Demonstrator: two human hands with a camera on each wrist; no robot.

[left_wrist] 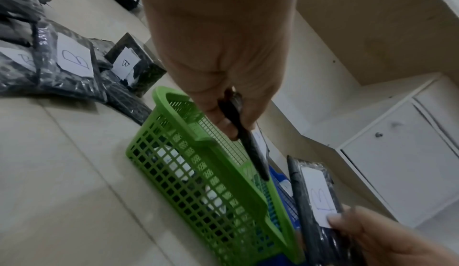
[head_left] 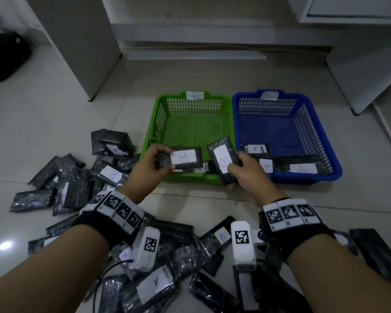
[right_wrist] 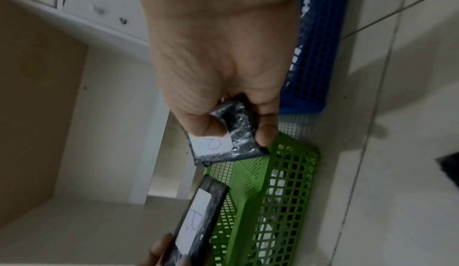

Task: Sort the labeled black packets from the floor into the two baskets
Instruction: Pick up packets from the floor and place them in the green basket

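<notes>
Not legible from my station: paper tag on blue basket (head_left: 268,95), letter blurred. Green basket's (head_left: 152,132) packets largely hidden behind my hands. Floor pile (head_left: 158,274) cut off at the bottom edge (several labels face down or covered).

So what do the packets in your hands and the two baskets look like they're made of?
Left-hand packet and right-hand packet: black contents in clear, glossy plastic wrap, judging by the crinkled shine; each carries a matte white label, probably paper, marked B. Green basket and blue basket: rigid moulded plastic, seemingly, with grid-perforated walls and a slight sheen.
</notes>
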